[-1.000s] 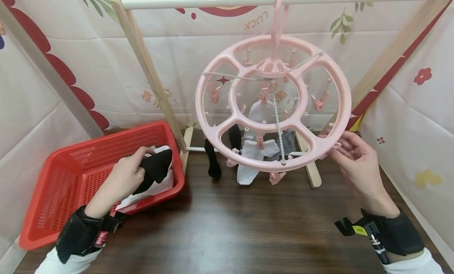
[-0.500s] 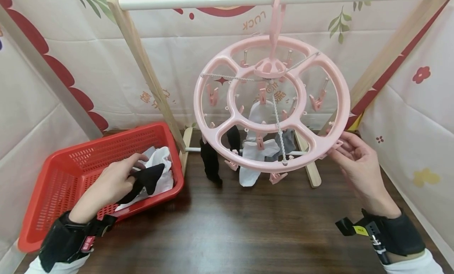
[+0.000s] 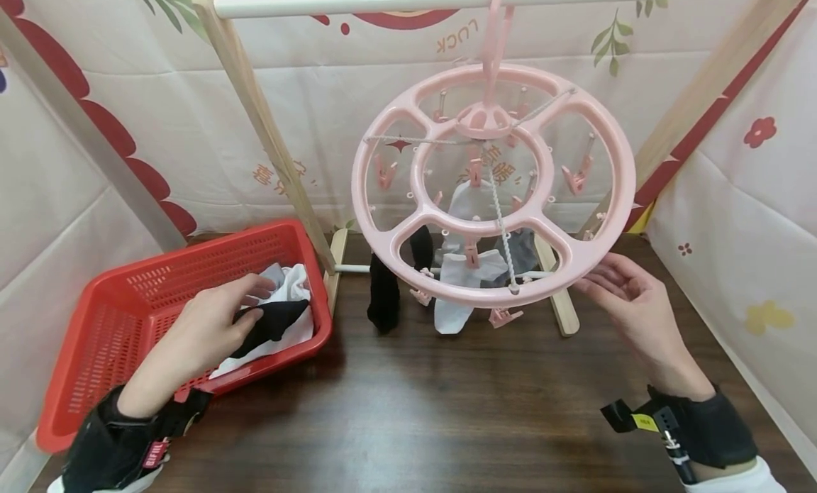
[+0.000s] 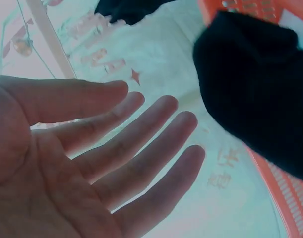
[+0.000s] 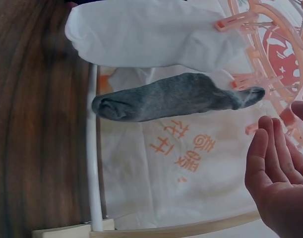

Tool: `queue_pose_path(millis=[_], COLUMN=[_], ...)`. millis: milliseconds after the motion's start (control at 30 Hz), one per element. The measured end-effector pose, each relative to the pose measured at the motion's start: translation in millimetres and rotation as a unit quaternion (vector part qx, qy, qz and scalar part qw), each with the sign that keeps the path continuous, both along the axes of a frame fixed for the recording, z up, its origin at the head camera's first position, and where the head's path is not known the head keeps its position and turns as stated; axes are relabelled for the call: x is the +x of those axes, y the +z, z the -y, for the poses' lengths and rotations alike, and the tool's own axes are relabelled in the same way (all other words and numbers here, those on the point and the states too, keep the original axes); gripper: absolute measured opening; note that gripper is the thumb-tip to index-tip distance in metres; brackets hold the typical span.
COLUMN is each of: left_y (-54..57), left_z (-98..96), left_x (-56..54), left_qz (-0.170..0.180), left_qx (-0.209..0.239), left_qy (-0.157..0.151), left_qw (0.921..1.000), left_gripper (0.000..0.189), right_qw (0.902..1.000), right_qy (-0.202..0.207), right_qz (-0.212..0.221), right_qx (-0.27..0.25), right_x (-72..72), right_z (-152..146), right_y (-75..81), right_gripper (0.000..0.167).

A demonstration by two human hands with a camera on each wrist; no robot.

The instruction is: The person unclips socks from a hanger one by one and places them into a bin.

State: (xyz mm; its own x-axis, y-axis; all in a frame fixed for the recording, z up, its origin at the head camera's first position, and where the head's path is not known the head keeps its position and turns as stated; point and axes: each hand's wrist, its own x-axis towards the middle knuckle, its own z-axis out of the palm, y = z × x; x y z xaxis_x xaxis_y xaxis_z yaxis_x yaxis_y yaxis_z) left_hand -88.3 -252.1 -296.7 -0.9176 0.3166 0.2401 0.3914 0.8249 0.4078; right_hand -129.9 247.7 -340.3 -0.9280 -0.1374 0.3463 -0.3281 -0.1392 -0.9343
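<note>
In the red basket (image 3: 121,287), my left hand (image 3: 210,323) hovers by a black sock (image 3: 277,319) lying on white and grey cloth. The left wrist view shows that hand's fingers spread loosely, apart from the black sock (image 4: 255,89). A round pink clip hanger (image 3: 624,167) hangs at centre right, bearing black, white and grey socks. My right hand (image 3: 628,301) is at its lower right rim, fingers gently bent; whether they touch the rim is unclear. A grey sock (image 5: 166,96) and a white sock (image 5: 146,32) hang beside this hand in the right wrist view.
A white bar (image 3: 357,5) on wooden posts (image 3: 255,110) carries the hanger's hook. Several pink clips (image 3: 577,177) dangle under the ring. Printed cloth walls (image 3: 753,216) enclose the dark wooden surface (image 3: 447,408).
My left hand has let go of the black sock, which now lies in the basket. My right fingers have come off a pink clip at the rim, and the hanger has shifted slightly.
</note>
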Motion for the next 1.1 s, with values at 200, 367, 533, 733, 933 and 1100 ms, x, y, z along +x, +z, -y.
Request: queue_pose_path(millis=[200, 367, 533, 733, 933, 1100], left_y=[-4.4, -8.9, -12.4, -16.3, -22.8, -30.5], left_z=[-18.6, -30.1, -37.8, -46.7, -54.9, -61.7], left_x=[2.0, 3.1, 5.7, 8.5, 13.3, 17.6], left_qz=[0.015, 0.021, 0.01, 0.013, -0.008, -0.009], left_qx=[-0.006, -0.017, -0.024, -0.023, -0.018, -0.013], left_qy=[-0.013, -0.025, -0.04, -0.046, -0.061, -0.079], left_qw=[0.9998, 0.9993, 0.9989, 0.9986, 0.9979, 0.9967], left_gripper=[0.027, 0.025, 0.021, 0.015, 0.019, 0.023], right_qw=[0.9996, 0.9979, 0.9954, 0.981, 0.9683, 0.9602], right_qy=[0.008, 0.01, 0.033, -0.004, -0.015, -0.028], right_qz=[0.019, 0.024, -0.001, -0.033, -0.085, -0.134], right_qx=[0.019, 0.059, 0.09, 0.191, 0.235, 0.243], right_x=[2.5, 4.7, 5.1, 5.2, 0.0, -7.0], right_z=[2.0, 5.9, 15.5, 34.0, 52.4, 65.2], right_y=[-10.9, -19.8, -29.0, -26.6, -25.5, -22.1], right_gripper=[0.039, 0.036, 0.042, 0.039, 0.045, 0.056])
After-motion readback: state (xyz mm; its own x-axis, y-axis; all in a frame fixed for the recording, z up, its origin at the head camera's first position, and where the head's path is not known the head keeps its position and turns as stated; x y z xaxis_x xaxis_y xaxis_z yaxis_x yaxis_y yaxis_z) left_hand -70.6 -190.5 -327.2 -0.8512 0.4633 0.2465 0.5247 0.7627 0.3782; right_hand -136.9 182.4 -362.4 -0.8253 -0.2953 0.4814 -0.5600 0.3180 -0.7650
